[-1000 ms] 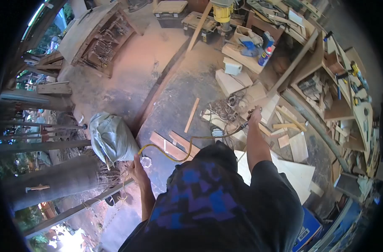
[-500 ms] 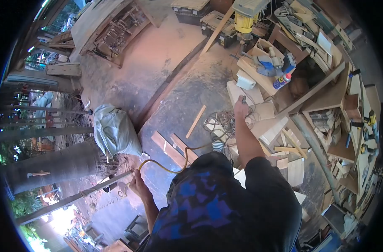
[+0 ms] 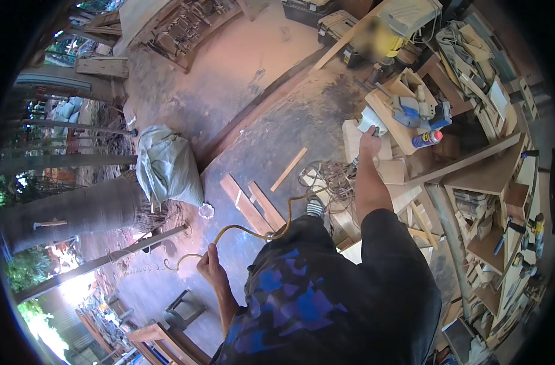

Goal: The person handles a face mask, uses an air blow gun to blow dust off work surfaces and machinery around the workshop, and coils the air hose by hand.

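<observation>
"The left hand [image 3: 213,267] is low, off the body's left side, its thumb and fingers clamped on the yellow hose [image 3: 241,229]."

"And where does the hose go from there?"

"It bows upward, sags across the grey floor [image 3: 253,146], then climbs past the striped sock [image 3: 314,208] into a tangle of cords [image 3: 333,182]. On the hand's other side (the thinner-looking stretch) it loops away leftward."

"What about the right hand [image 3: 369,145]?"

"Stretched well forward, its fingers curled. I cannot tell what they close on, since the hand itself hides most of it; a small metal fitting [image 3: 355,162] shows just beside the wrist."

"Is it touching that white block [image 3: 369,117]?"

"The fingertips overlap the block from this angle (the camera looks down from above), so I cannot tell whether they meet."

"What else is near it?"

"A wooden board [image 3: 394,129] just to its right, with a red-capped blue can [image 3: 425,140] at the edge."

"And around the left hand?"

"A pair of planks [image 3: 244,204] on the floor beyond the hose, with a narrow wooden strip [image 3: 289,169] past them. Farther left sits a bulging pale sack [image 3: 169,167], well apart from both hands."
</observation>
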A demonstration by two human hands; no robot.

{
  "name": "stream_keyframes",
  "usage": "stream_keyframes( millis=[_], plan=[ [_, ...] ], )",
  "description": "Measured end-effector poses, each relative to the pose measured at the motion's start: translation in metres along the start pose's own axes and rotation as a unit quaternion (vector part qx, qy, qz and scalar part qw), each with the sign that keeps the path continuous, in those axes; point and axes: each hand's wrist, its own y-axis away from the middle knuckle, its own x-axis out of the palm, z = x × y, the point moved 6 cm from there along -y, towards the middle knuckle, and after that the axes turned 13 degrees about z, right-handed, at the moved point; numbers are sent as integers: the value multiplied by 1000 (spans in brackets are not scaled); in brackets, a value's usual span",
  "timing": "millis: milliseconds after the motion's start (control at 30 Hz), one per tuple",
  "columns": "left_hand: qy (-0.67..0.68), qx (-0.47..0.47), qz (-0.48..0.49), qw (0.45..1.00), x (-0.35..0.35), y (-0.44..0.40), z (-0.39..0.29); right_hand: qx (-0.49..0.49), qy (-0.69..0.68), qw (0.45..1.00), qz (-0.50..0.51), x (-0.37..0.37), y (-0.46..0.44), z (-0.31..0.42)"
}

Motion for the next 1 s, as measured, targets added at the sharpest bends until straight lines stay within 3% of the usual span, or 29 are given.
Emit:
stream_keyframes(
  millis=[400,500,600,700,800,900,1000],
  plan=[
    [-16,-15,-4,1000,7,0,-1,59,-15,997,49,71,-13,-23],
    [-6,-19,-30,999,-4,-3,-1,126,-200,953,187,90,7,-32],
    [22,-12,-48,999,-18,-8,1,103,-268,903,319,118,15,-54],
    [40,-14,-52,998,-24,-10,4,192,-385,848,309,127,40,-82],
    [46,-19,-48,998,-24,-9,6,290,-502,793,186,129,76,-116],
    [51,-22,-46,997,-22,-9,5,318,-503,782,185,126,92,-150],
    [47,-22,-52,997,-29,-11,8,302,-472,816,141,101,122,-140]
  ],
)
